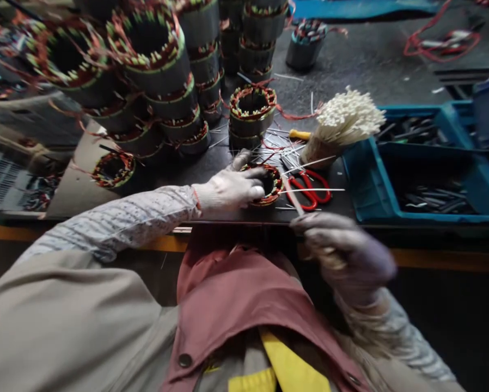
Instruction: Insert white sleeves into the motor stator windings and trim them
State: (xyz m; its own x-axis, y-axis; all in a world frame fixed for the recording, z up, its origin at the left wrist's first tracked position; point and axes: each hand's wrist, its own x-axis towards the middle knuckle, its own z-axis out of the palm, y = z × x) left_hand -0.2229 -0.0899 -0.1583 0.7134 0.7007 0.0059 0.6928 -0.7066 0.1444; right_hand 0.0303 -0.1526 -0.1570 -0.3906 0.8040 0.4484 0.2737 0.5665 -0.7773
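Note:
My left hand, in a white glove, rests on a small motor stator at the table's front edge. Its fingers bend over the copper-wound rim and hold it. My right hand, gloved and blurred by motion, is closed in front of the table edge. From its fingers a pale thin strip runs up to the right side of that stator; blur hides what kind of strip it is. A white tie sticks out sideways from the stator, above red-handled scissors.
A bundle of white ties stands behind the scissors, near a yellow-handled tool. Blue bins with dark pieces are on the right. Stacked stators crowd the left and back; another stator pair stands just behind my left hand.

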